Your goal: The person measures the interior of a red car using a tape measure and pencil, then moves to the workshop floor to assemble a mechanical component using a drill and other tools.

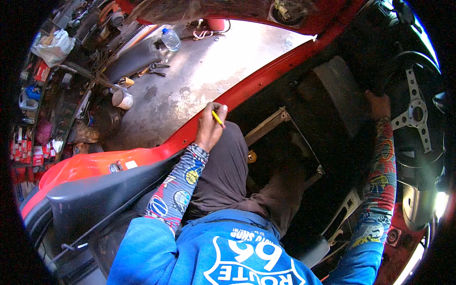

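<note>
My left hand [209, 127] is closed around a slim yellow pencil [218, 118], above my left knee and beside the red door sill [237, 92] of a car. One end of the pencil sticks out toward the cabin. My right arm stretches forward, and my right hand [378, 105] reaches under the dark dashboard, left of the steering wheel [417, 114]. Its fingers are lost in shadow, so what they touch is hidden. On the dark cabin floor, past my knees, lies a rectangular frame with a pale bar [266, 127]. A small round yellow object [252, 156] shows by my left knee.
The red door [294, 21] hangs open ahead on the left. Outside, a water bottle [171, 40], pliers-like tools [154, 69] and a paint-spattered can [122, 99] stand or lie on concrete. Cluttered shelves hold red boxes [42, 71]. A dark seat back [104, 197] is at my left.
</note>
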A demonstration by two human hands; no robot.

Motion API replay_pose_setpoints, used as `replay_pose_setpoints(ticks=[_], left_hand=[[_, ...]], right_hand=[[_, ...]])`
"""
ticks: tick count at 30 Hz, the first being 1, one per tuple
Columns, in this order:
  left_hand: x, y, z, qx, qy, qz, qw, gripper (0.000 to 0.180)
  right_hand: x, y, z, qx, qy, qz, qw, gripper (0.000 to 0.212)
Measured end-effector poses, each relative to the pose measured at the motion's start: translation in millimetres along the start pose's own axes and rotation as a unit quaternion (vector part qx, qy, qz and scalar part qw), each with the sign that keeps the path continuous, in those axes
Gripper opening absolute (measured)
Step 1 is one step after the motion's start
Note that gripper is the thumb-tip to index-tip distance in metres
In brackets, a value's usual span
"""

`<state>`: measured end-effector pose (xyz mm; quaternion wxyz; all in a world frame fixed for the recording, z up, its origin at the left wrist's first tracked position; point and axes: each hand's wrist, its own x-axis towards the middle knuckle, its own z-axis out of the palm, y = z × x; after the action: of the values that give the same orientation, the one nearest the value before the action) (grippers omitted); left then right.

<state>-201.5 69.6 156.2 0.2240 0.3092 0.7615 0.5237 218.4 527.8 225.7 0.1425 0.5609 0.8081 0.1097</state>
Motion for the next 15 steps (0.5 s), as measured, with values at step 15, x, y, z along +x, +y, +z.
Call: replay_pose_setpoints(ticks=[15], left_hand=[[-35, 7, -66, -0.218, -0.102, -0.322, 0.916, 0.053]], right_hand=[[-32, -46, -51, 0.257, 0.130, 0.064, 0.955, 0.085]])
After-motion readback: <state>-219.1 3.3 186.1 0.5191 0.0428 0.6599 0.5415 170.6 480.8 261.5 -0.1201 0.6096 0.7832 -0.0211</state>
